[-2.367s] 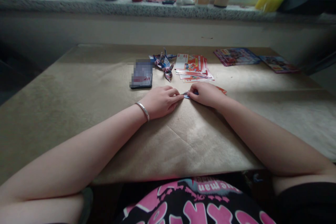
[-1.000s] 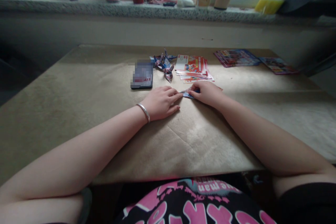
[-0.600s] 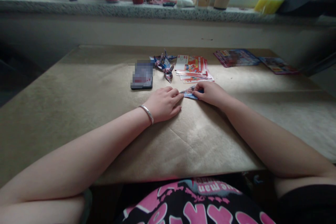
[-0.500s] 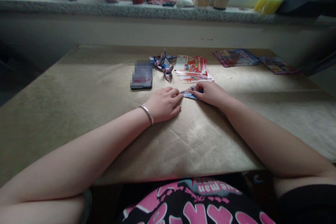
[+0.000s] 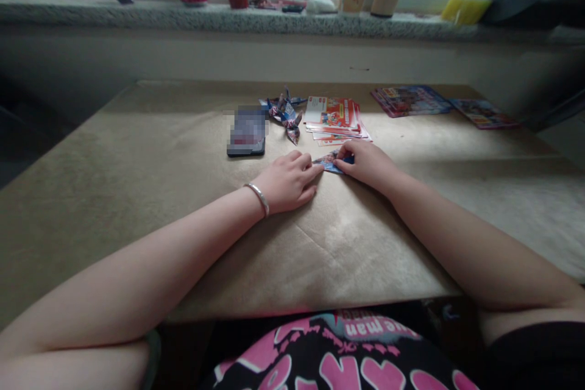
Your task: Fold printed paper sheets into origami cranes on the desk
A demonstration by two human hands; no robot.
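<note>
Unclenched left hand (image 5: pixel 287 181) touches, right hand (image 5: pixel 367 163) pinches, pointed blue-printed paper (image 5: pixel 328 163) beyond near edge of beige table (image 5: pixel 283 268); press evenly.

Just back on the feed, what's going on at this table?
Someone is handling a blue printed paper on the table. The right hand pinches it, and the left hand touches its left end. Beyond the hands lie a dark phone-like device, folded paper pieces and a stack of red-and-white cards.

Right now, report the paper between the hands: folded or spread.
Folded, apparently: the blue printed paper narrows to a point at the left hand.
</note>
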